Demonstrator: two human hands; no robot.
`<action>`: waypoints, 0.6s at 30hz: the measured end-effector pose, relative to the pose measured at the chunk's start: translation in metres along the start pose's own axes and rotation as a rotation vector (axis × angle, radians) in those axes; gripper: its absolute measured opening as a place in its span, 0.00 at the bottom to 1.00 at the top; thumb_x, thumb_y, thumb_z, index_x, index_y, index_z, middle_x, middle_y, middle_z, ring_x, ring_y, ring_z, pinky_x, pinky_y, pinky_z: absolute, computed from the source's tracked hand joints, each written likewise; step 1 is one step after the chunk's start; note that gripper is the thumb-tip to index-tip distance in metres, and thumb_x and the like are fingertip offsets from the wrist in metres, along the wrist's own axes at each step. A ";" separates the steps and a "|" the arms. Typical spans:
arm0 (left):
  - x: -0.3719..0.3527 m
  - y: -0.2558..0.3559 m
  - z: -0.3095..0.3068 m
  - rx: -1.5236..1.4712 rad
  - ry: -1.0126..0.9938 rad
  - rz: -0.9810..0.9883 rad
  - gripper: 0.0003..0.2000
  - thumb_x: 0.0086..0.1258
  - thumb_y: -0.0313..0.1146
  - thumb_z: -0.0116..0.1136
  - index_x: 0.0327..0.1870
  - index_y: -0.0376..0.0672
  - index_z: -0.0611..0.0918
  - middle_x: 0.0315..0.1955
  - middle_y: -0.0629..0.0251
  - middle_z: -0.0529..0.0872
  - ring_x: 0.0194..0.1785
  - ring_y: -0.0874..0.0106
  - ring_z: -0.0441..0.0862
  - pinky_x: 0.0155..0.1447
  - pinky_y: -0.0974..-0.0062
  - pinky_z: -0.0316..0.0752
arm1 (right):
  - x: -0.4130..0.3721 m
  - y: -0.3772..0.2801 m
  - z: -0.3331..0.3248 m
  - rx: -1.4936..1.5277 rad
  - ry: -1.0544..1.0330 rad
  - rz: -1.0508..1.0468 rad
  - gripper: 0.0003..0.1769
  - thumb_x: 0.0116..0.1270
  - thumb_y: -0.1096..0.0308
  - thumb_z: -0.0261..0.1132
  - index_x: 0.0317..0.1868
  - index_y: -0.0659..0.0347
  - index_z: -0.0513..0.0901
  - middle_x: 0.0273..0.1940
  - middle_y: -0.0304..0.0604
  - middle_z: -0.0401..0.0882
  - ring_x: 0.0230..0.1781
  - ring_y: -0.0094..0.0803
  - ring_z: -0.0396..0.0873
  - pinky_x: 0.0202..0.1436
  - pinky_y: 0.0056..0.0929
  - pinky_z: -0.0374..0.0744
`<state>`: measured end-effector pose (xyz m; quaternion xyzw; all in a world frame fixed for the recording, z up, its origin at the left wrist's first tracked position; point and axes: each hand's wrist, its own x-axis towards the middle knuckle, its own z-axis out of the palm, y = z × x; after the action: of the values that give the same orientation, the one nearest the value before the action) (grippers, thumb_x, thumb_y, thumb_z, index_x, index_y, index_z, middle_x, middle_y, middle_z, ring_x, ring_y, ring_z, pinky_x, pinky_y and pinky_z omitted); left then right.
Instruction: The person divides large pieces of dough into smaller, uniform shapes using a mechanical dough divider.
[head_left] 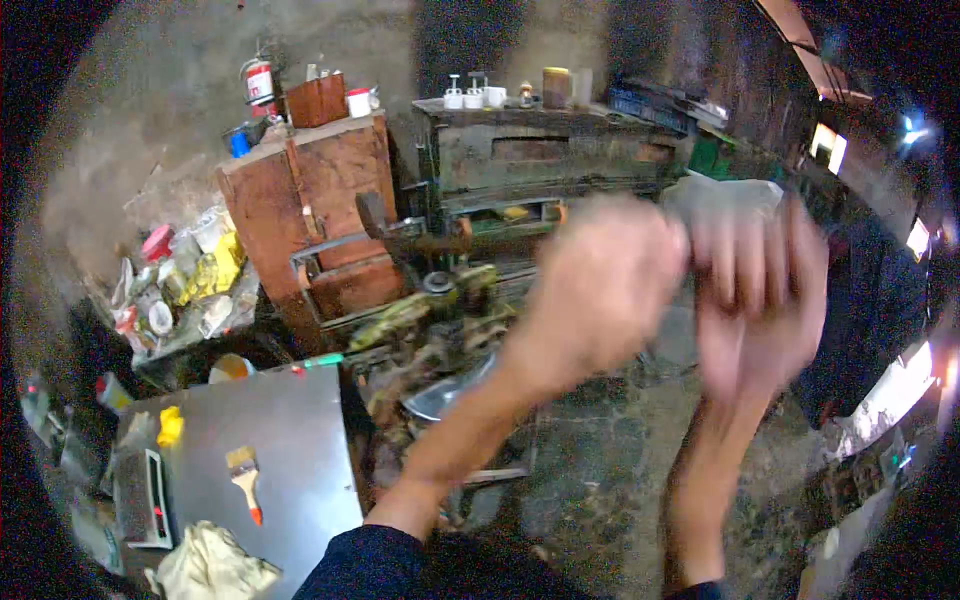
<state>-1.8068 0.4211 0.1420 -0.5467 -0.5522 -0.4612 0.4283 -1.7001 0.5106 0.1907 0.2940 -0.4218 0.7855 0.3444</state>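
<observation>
Both hands are raised in front of me and smeared by motion. My left hand (610, 290) is closed in a fist, its finger side right at the left edge of a thin, greyish, translucent sheet (725, 195). What the fist holds, if anything, I cannot tell. Beside it, my right hand (760, 300) has its fingers folded against that sheet, which shows above the knuckles. Lower left, a paintbrush (243, 480) with an orange-tipped handle lies on a grey metal tabletop (310, 430), near a cream cloth glove (215, 565).
A reddish-brown cabinet (255, 215) bears a fire extinguisher (259, 85). Behind stands a green-grey workbench (470, 150) with small white containers. Machine parts (440, 310) crowd the floor ahead. Cluttered items, including a yellow bag (225, 265), lie at the left. A yellow object (171, 426) rests on the metal table.
</observation>
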 end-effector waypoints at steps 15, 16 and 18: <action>-0.195 0.146 0.076 -0.040 -0.010 -0.267 0.09 0.44 0.35 0.62 0.28 0.50 0.79 0.26 0.73 0.77 0.30 0.69 0.76 0.36 0.74 0.74 | -0.249 0.014 -0.088 -0.794 -0.055 -0.622 0.14 0.64 0.66 0.54 0.20 0.51 0.64 0.19 0.33 0.63 0.22 0.28 0.63 0.33 0.32 0.64; -0.201 0.148 0.075 -0.036 -0.025 -0.290 0.09 0.44 0.35 0.62 0.28 0.50 0.79 0.26 0.73 0.77 0.30 0.69 0.76 0.36 0.74 0.74 | -0.256 0.021 -0.092 -0.500 -0.067 -0.549 0.14 0.64 0.66 0.54 0.20 0.51 0.65 0.18 0.33 0.63 0.22 0.28 0.63 0.33 0.32 0.64; -0.213 0.152 0.077 -0.086 0.039 -0.196 0.12 0.41 0.36 0.61 0.29 0.48 0.80 0.27 0.71 0.77 0.31 0.67 0.77 0.37 0.69 0.75 | -0.279 0.036 -0.101 -0.194 -0.089 -0.493 0.15 0.65 0.67 0.54 0.19 0.51 0.65 0.18 0.33 0.64 0.22 0.28 0.63 0.34 0.33 0.64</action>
<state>-1.6451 0.4482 -0.0754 -0.4989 -0.5744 -0.5346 0.3679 -1.5810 0.5016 -0.0829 0.3877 -0.4254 0.6200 0.5332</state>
